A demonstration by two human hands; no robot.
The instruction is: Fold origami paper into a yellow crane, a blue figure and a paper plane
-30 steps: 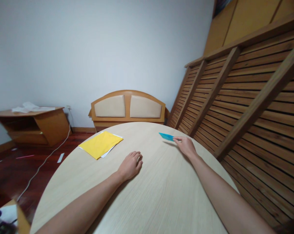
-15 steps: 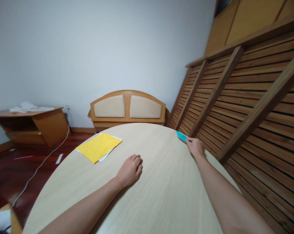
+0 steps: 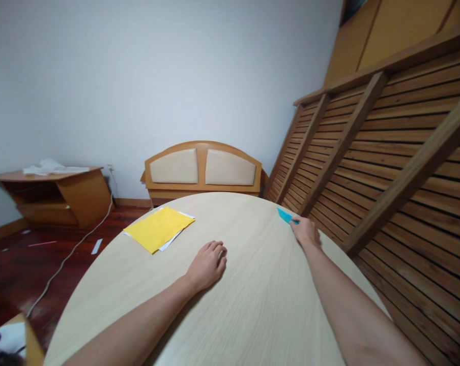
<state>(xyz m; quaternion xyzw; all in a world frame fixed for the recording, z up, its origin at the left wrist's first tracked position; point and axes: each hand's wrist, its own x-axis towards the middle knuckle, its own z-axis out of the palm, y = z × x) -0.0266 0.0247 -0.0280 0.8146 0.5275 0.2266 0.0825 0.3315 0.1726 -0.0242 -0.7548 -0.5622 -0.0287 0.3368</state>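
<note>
My right hand [image 3: 305,232] pinches the near end of a flat turquoise piece [image 3: 284,215] at the table's far right edge. It looks like a thin sheet or a folded paper, but its exact kind is not clear. Near the middle of the round table [image 3: 260,305], my left hand [image 3: 208,264] rests palm down with loosely bent fingers and holds nothing. Up and to the left of that hand lies a yellow sheet [image 3: 159,229], with white paper [image 3: 166,245] showing beneath its edges.
A wooden slatted frame [image 3: 371,162] leans along the right side, close to the table. Beyond the table stands a padded headboard [image 3: 203,147]. At left are a low wooden cabinet [image 3: 83,198] with white paper on top and a cable [image 3: 73,249] across the dark floor.
The whole view has shifted slightly. The turquoise piece in my right hand has turned a little and shows a narrower, more pointed shape. My left hand stays resting on the table.
</note>
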